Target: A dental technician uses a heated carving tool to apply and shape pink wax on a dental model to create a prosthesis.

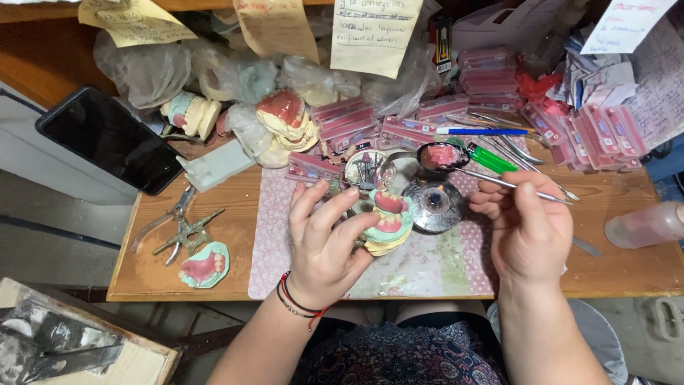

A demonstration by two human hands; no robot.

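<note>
Near the front edge of the bench (214, 285), a denture model (388, 222) of pink wax and pale green plaster is gripped in the curled fingers of the left hand (324, 246), over the patterned mat (442, 264). Just to its right, a thin metal instrument (499, 182) is pinched in the closed right hand (527, 232), its tip reaching left toward a spoon (440, 155) of pink wax. A small burner (434, 203) is seen between the two hands, touching neither.

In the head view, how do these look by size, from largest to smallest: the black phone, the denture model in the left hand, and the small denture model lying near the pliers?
1. Black phone, clearly the largest.
2. Denture model held in the left hand.
3. Small denture model beside the pliers.

The last two look close; the held one is partly hidden by fingers and nearer the camera, so their order is unsure.
</note>
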